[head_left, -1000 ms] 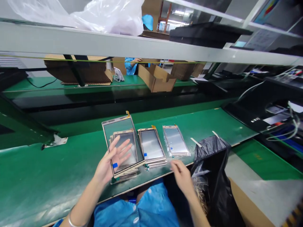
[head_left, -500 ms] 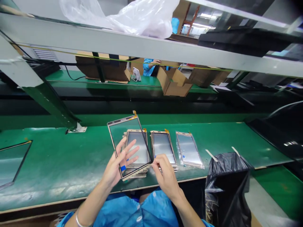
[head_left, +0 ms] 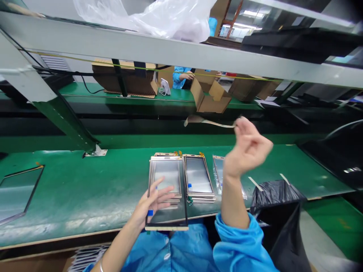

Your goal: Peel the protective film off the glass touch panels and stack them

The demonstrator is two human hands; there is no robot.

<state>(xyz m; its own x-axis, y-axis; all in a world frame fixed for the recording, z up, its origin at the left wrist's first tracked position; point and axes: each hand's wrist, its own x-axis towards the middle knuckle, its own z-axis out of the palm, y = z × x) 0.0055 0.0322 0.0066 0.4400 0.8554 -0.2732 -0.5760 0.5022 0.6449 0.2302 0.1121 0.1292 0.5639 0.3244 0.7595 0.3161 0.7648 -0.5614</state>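
Looking down from the head camera, the two hands stand well apart, each with its own piece. The left hand [head_left: 154,202] has hold of a framed glass panel [head_left: 176,213], its fingers spread behind the see-through face; whether the thumb clamps the edge I cannot tell. From that hand the panel reaches off to the right, its long axis running away from the body, the near short edge above the lap.

Raised ahead and to the right, the right hand [head_left: 246,149] pinches one end of a thin, pale strip [head_left: 210,121] between thumb and fingers. The strip trails leftward from the fingertips, roughly crosswise to the panel's long axis, with its loose end curling beyond the panel's far edge. The relation that counts, as I judge it, is this one: panel and strip are apart, the left hand is the nearer to the panel, and only the right has the strip.

Behind the panel, just past the left fingers, lies one stack of panels [head_left: 166,154]; a second stack [head_left: 200,175] sits between the hands. A black bag [head_left: 278,192] hangs open below the right hand, on its outer side.
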